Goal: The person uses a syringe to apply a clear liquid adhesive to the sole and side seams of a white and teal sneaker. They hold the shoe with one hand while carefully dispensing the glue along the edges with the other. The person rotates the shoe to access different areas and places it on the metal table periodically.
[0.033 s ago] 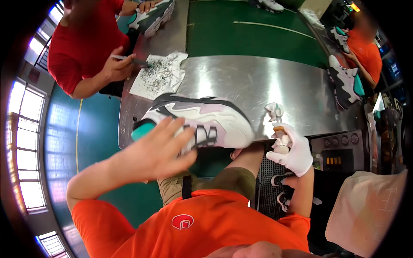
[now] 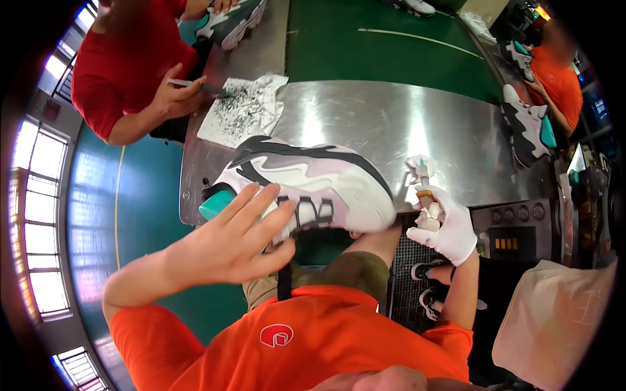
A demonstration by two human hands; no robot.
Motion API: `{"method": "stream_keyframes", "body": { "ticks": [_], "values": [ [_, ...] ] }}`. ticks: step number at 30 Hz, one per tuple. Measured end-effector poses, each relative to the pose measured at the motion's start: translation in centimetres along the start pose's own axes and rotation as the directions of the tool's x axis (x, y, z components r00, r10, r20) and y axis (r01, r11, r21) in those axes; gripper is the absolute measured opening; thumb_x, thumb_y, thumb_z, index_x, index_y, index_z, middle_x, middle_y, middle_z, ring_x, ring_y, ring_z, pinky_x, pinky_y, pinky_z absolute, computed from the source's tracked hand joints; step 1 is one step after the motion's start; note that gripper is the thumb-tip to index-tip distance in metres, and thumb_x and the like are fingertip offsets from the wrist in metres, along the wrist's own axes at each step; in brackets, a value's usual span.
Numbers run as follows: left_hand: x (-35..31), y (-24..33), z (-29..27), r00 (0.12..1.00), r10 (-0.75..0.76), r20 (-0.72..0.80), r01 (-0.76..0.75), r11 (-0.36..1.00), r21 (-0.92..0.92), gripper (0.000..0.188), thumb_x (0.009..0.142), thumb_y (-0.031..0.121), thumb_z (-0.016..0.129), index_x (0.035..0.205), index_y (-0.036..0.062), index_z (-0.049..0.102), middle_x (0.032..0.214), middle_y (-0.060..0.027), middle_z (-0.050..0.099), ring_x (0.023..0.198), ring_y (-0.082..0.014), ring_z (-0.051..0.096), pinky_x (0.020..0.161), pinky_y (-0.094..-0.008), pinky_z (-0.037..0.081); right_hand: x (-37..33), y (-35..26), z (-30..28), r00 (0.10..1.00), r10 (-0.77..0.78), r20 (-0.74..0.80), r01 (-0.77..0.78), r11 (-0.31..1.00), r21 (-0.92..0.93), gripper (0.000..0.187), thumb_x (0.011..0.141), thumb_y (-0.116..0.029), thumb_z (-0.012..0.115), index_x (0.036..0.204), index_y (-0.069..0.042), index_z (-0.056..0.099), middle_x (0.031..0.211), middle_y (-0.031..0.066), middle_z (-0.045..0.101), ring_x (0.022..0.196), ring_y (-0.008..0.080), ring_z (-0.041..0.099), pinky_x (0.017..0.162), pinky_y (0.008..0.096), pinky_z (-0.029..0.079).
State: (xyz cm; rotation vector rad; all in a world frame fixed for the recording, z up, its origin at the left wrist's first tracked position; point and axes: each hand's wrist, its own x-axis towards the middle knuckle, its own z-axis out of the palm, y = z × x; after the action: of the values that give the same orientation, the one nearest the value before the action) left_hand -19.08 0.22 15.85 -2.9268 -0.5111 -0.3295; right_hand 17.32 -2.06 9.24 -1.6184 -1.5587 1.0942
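A white, grey and pale-lilac sneaker point(image 2: 319, 173) with a teal heel tab lies on its side at the table's near edge, its toe pointing right. My bare left hand point(image 2: 244, 238) is over the heel and lace side, fingers spread, the fingertips beside the laces; whether they touch it I cannot tell. In a white glove, my right hand point(image 2: 453, 231) is closed around what looks like a syringe point(image 2: 427, 195) with an amber part and a thin tip pointing away from me. Crumpled white material sits in the same grip, and a white wad point(image 2: 420, 171) lies by the tip.
The shiny metal table point(image 2: 358, 117) carries a black-speckled white cloth point(image 2: 244, 111) at its left. A person in red point(image 2: 111, 78) holds a pen-like tool beside it. Another sneaker point(image 2: 528, 130) stands far right, near a person in orange point(image 2: 554, 78). A panel with knobs point(image 2: 518, 214) is at right.
The sneaker has shifted slightly right and toward me, and its toe reaches further past the table edge. My left hand stays spread beside it; my right hand keeps its hold.
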Motion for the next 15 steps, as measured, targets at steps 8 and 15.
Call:
{"method": "stream_keyframes", "body": {
  "ticks": [8,15],
  "values": [
    [-1.7,-0.3,3.2,0.993,-0.064,-0.103,0.058,0.996,-0.061,0.020,0.081,0.010,0.068,0.101,0.0108,0.064,0.115,-0.0093,0.065,0.113,-0.0292,0.062,0.100,-0.0422,0.049,0.9,-2.5,-1.6,0.987,0.161,0.008,-0.161,0.986,0.041,0.060,0.062,-0.005,0.077,0.119,0.000,0.061,0.087,0.0048,0.064,0.075,0.0097,0.062,0.071,0.0244,0.052],
    [-0.3,-2.5,2.2,0.990,-0.099,-0.096,0.096,0.995,-0.032,0.024,0.077,0.008,0.065,0.100,0.0023,0.065,0.112,-0.0146,0.064,0.111,-0.0342,0.062,0.095,-0.0475,0.052,0.4,-2.9,-1.8,0.993,0.115,0.038,-0.120,0.973,0.195,0.065,0.062,-0.001,0.073,0.125,-0.001,0.057,0.092,0.0075,0.064,0.077,0.0136,0.065,0.071,0.0263,0.054]
  ]
}}
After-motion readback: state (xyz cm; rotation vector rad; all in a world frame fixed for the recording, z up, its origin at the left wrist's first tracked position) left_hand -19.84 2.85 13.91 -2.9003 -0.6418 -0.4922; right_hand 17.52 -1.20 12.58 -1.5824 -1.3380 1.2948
